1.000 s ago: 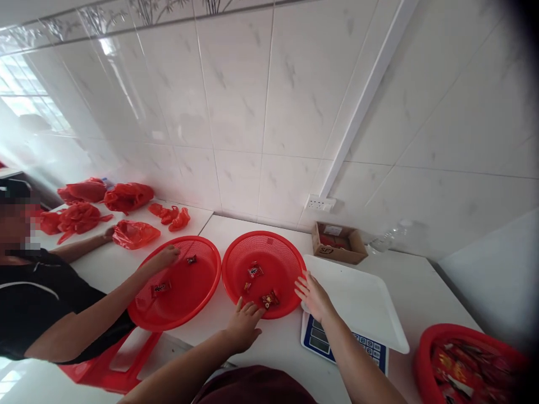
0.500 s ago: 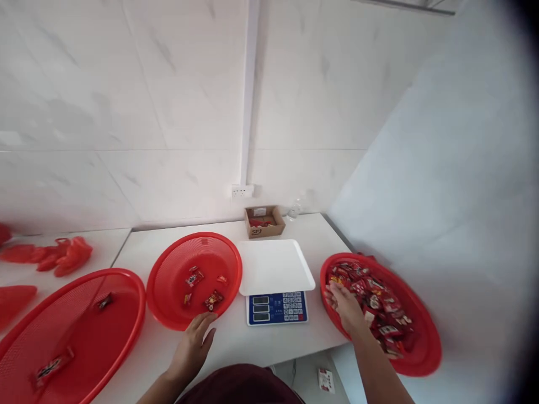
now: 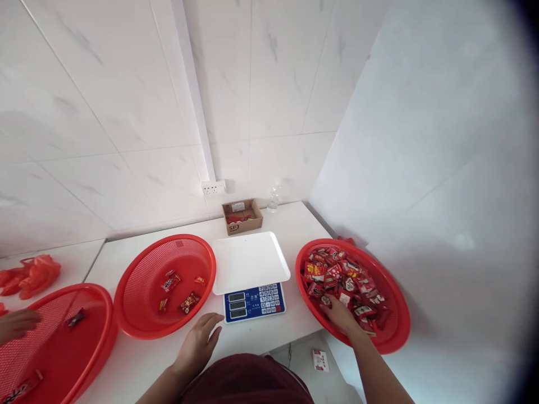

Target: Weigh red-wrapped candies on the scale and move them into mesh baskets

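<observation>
My right hand (image 3: 340,315) is down in the right-hand red plastic basket (image 3: 398,334), among many small red snack packets (image 3: 353,275). Its fingers are closed at a red packet with a pale round mark (image 3: 325,300), near the basket's front left side; the fingertips are partly hidden. Over the table's front edge, my left hand (image 3: 197,343) is held with fingers loosely stretched and nothing in them. Just beyond it stands a digital scale with a blue keypad (image 3: 255,303) and a bare white pan (image 3: 250,262).
Left of the scale, a red basket (image 3: 126,286) holds several packets. Another red basket (image 3: 99,359) is farther left, with another person's hand (image 3: 17,325) over it. Red plastic bags (image 3: 40,276), a small carton (image 3: 246,225) and a clear bottle (image 3: 273,201) stand behind.
The view has turned right. My right hand has moved from the basket's left rim area toward its front and lower into the packets. Another person's hand has appeared over the far-left basket.
</observation>
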`<state>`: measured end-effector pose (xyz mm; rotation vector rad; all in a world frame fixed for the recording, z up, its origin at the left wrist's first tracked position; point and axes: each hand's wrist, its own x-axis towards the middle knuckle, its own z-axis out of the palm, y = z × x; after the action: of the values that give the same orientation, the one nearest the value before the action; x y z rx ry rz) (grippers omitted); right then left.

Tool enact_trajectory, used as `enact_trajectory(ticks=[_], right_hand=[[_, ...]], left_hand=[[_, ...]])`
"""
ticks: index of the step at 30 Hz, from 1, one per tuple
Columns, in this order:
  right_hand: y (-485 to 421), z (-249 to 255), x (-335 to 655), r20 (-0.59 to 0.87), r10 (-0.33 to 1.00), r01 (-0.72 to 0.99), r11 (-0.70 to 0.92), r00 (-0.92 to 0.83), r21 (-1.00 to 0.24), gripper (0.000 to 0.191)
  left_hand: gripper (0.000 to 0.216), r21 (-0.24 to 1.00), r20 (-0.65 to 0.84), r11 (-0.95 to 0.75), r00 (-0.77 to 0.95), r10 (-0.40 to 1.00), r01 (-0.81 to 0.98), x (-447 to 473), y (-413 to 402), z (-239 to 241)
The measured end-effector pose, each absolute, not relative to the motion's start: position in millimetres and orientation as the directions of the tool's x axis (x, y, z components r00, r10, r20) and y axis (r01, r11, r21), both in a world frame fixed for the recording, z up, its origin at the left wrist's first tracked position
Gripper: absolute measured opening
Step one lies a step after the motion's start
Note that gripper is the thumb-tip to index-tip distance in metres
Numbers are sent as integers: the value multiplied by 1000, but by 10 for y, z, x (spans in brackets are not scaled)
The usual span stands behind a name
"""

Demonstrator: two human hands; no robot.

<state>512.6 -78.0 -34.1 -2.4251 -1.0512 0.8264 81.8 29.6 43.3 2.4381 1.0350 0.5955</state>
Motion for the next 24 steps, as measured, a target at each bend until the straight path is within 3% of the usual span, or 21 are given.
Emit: enact_trajectory(ticks=[6,14,18,24], right_hand=[[-716,-417,5178,-352,824,616,-566,444,-548,59],[-631,-337,5124,-446,806,815,-527,389,-240,47],[-664,-367,5143,-448,818,792,-522,360,-317,43],[-724,-202,5172,-492,844,633,-502,212,-590,32]], left_hand=[[25,544,191,-605,616,764,581,1206,152,435],[25,543,198,-560,553,809,626,1450,-71,388],[24,540,168,-542,549,819,643,1386,-132,395],[26,564,96,-494,542,835,662,1284,-72,463]])
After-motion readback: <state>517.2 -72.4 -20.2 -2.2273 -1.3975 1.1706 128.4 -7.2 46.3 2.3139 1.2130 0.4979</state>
